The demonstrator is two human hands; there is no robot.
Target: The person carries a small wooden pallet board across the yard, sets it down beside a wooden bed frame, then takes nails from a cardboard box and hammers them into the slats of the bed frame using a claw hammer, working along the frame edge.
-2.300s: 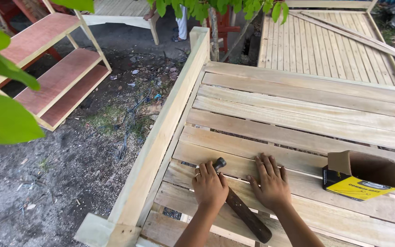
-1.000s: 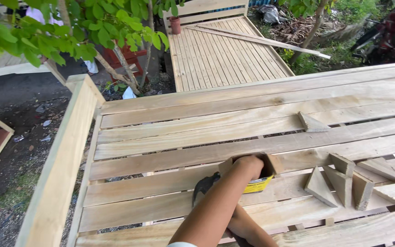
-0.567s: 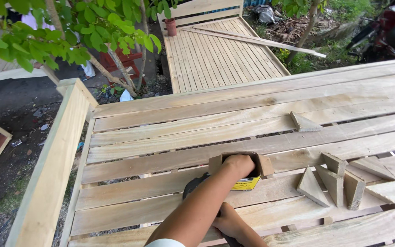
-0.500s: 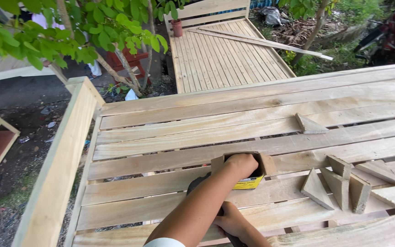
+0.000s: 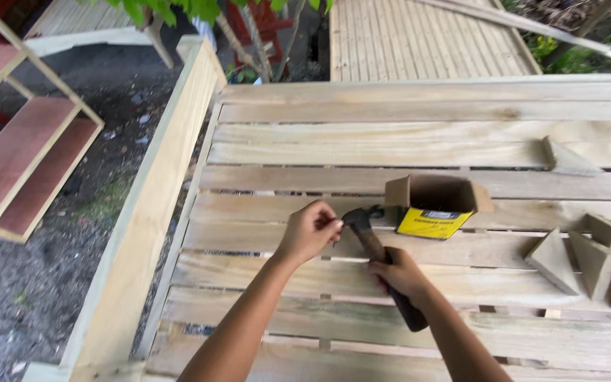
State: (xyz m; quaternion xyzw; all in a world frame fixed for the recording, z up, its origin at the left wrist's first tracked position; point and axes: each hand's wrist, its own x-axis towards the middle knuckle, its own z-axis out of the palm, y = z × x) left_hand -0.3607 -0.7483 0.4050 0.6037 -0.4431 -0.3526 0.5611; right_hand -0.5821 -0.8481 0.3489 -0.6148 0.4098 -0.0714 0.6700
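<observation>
Head view, right hand [image 5: 399,274] grip closed round wooden-handled hammer [image 5: 380,255], left hand [image 5: 310,230] pinched shut.

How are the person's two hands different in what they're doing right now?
The left hand is pinched shut near the hammer's head, perhaps on something too small to make out; the right hand wraps around the hammer's handle. The left hand sits farther up the slats; the right is lower. Both are bare and hover over the same slatted wooden frame.

Off to the right there's a bunch of triangular wood offcuts [image 5: 580,258], plus a red-shelved wooden rack [image 5: 19,163] far left on the dirt.
</observation>
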